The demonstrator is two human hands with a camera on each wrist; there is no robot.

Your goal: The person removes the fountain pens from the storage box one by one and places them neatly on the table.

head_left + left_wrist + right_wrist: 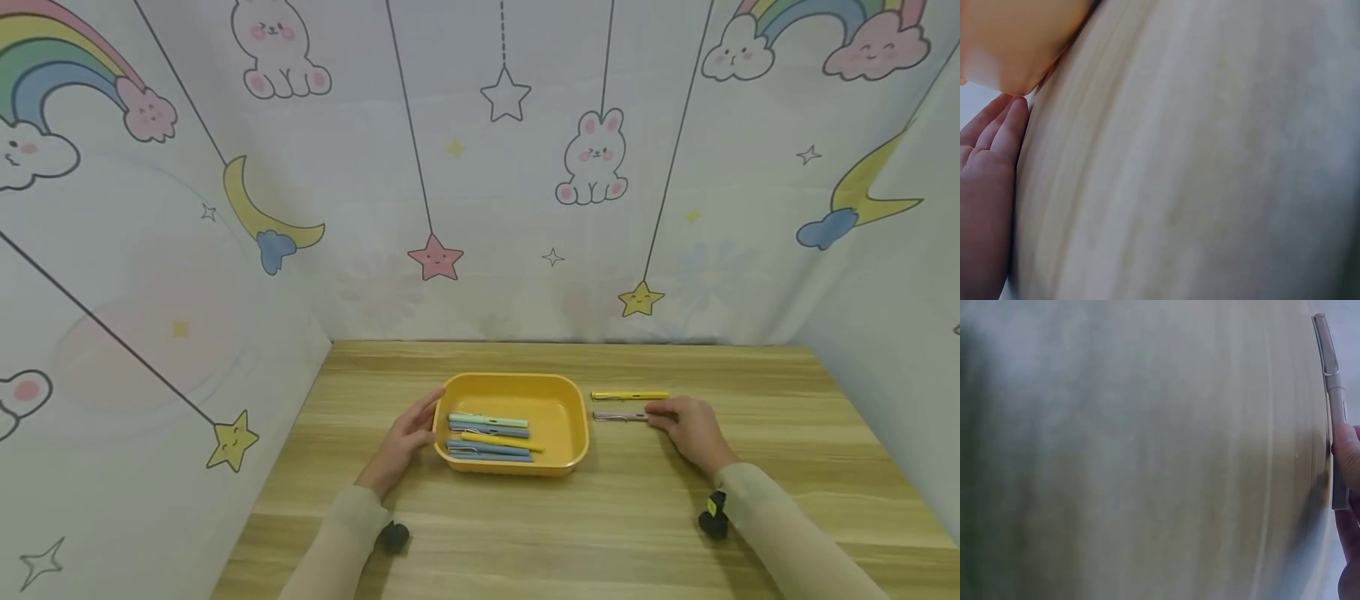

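My right hand (692, 429) pinches the back end of a pale pink pen (618, 416) between thumb and fingers; its capped, clipped end points left. In the right wrist view the pen (1337, 400) lies along the table surface, thumb across it. Just behind it is a yellow pen (630, 396), parallel to it. My left hand (407, 442) rests with extended fingers against the left side of a yellow tray (506, 468). Inside the tray lie several pens: a light green pen (487, 420), a yellow pen (502, 442) and blue ones (487, 457). The left wrist view shows fingertips at the tray's wall (1022, 44).
The wood-grain table (525, 533) meets a printed cloth wall (495, 308) at the back, with cloth sides at left and right. Dark wrist devices (714, 517) sit below both light sleeves (787, 517).
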